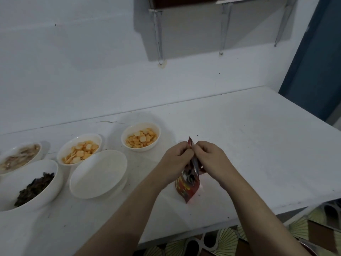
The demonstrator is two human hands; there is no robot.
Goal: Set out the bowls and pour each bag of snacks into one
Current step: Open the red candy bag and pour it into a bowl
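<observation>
A red snack bag (pixel 188 187) stands upright on the white table (pixel 258 154). My left hand (pixel 175 159) and my right hand (pixel 210 157) both pinch its top edge, close together. Left of the bag lies an empty white bowl (pixel 97 174). Two white bowls hold orange square crackers, one (pixel 140 136) at the back and one (pixel 79 149) further left. A bowl with dark snacks (pixel 29 185) sits at the front left. A bowl with pale brownish snacks (pixel 18 157) sits at the far left edge.
A white wall runs behind the table, with a bracketed shelf (pixel 217 19) mounted above. The table's right edge borders a blue door (pixel 317 61). A patterned floor (pixel 230 241) shows below the front edge.
</observation>
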